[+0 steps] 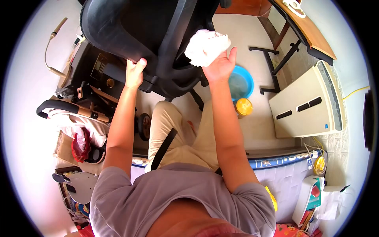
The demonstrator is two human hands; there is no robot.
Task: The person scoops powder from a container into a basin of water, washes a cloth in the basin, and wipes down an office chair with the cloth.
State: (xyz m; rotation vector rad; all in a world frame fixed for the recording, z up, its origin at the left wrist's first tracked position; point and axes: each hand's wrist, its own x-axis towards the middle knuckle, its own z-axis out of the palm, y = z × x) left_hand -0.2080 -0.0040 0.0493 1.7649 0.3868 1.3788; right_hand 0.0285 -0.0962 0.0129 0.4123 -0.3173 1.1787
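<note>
A black office chair (118, 33) takes up the top middle of the head view, close in front of me. My left hand (135, 74) grips the lower edge of the chair, thumb on the near side and fingers hidden behind it. My right hand (220, 68) is turned palm up beside the chair's armrest support (167, 51). In it lies a bunched white cloth (206, 47), covering most of the fingers, with the thumb sticking out to the right.
A blue basin (249, 81) of water stands on the floor at right, with a yellow-lidded container (244, 106) beside it. Further right are a cream appliance (302, 106) and a desk (312, 25). A stroller (75, 108) stands at left. Behind me is a mattress (276, 181).
</note>
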